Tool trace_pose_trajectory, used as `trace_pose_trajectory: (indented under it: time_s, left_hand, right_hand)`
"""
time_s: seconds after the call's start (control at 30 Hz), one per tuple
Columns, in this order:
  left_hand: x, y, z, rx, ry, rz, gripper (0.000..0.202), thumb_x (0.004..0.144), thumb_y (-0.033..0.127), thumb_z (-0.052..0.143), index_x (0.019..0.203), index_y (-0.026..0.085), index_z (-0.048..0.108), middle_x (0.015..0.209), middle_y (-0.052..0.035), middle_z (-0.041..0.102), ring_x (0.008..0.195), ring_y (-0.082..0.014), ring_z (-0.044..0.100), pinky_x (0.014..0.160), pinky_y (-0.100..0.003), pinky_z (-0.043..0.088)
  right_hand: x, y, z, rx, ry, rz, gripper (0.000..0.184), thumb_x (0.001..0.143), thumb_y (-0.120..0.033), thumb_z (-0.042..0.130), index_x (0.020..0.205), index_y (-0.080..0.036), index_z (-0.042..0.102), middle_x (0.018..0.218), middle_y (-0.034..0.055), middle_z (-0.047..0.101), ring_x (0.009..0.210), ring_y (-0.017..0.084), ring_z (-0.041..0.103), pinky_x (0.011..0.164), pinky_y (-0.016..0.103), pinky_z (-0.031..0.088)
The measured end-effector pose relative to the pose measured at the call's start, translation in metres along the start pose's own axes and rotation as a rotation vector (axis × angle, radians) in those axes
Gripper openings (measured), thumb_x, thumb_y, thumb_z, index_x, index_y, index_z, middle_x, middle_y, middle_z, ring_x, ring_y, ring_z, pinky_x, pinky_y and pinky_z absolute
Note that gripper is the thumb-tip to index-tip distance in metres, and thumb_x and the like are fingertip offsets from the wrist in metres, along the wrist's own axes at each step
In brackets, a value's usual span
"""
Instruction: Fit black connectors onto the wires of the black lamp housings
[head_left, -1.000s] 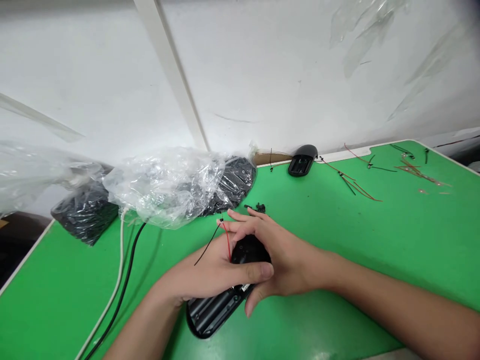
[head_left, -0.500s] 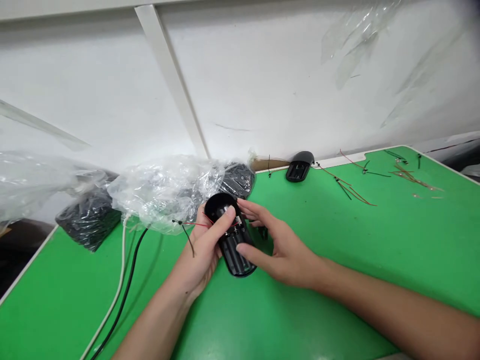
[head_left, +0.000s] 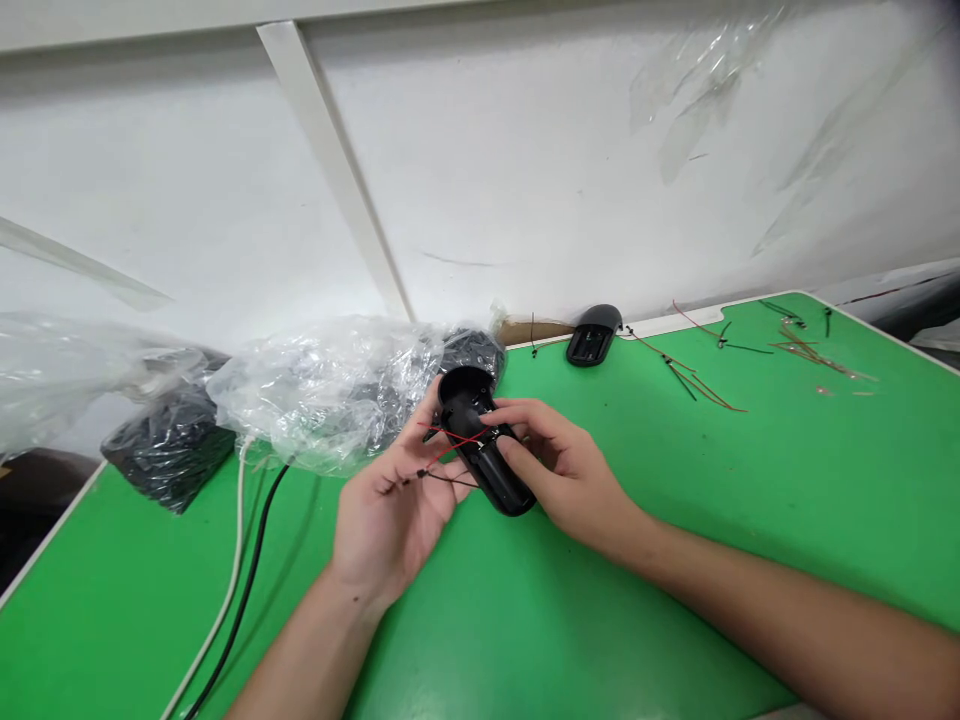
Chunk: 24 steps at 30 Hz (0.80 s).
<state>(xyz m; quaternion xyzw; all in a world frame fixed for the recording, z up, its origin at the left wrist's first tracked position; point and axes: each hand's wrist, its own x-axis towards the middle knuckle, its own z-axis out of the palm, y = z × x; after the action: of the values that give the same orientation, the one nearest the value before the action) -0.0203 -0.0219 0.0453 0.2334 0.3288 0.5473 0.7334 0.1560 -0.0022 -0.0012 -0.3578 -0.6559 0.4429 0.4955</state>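
Note:
A black plastic housing (head_left: 504, 482) with a rounded hood at its far end is tilted above the table, between my hands. My left hand (head_left: 394, 510) is palm up, its fingers behind the housing and holding it from the left. Thin red wires (head_left: 461, 438) cross the middle of the housing, and a dark wire with a small black piece (head_left: 421, 474) hangs over my left palm. My right hand (head_left: 559, 465) grips the housing's right side, thumb and forefinger close together near the metal contacts; its other fingers are partly hidden.
A similar black housing (head_left: 592, 337) lies at the table's back edge. Red and black wires (head_left: 686, 375) are scattered to its right. Clear plastic bags (head_left: 322, 390) and a wrapped black bundle (head_left: 171, 440) lie left. A white cable (head_left: 238, 560) and a black cable (head_left: 251, 580) run forward.
My left thumb has come off the housing's face and the palm has turned up. My right thumb and forefinger have moved up to its middle. The housing has shifted slightly right and up.

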Motion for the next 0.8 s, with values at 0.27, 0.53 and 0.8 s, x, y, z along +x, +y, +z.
trace_pose_trajectory:
  time_s: [0.27,0.53,0.8]
  left_hand:
    - [0.0052,-0.0001,-0.0001,-0.016,0.007,-0.045,0.042,0.100,0.034,0.045,0.138,0.022,0.057,0.113,-0.0134,0.070,0.083,-0.0228,0.069,0.077,-0.041,0.057]
    - [0.0072,-0.0022,-0.0004,0.027,0.049,-0.051,0.008,0.095,0.018,0.054,0.100,0.019,0.059,0.085,-0.0064,0.067,0.069,-0.0156,0.064,0.075,-0.032,0.057]
    - [0.0067,-0.0046,0.0028,0.042,0.081,-0.010,0.008,0.091,0.021,0.062,0.094,0.014,0.066,0.080,-0.0059,0.067,0.071,-0.0155,0.064,0.074,-0.029,0.058]
  right_hand:
    - [0.0007,-0.0023,-0.0005,-0.001,-0.023,-0.023,0.021,0.100,-0.018,0.051,0.111,-0.020,0.069,0.128,0.0087,0.055,0.132,0.018,0.049,0.108,0.033,0.040]
    - [-0.0024,0.0008,0.0008,0.041,-0.053,0.035,0.010,0.097,-0.018,0.054,0.106,-0.021,0.056,0.114,0.0059,0.056,0.090,0.016,0.054,0.079,0.030,0.047]
    - [-0.0014,0.0029,0.0022,0.032,-0.046,0.010,0.006,0.096,-0.018,0.056,0.102,-0.019,0.056,0.113,0.0059,0.057,0.091,0.015,0.055,0.080,0.029,0.048]
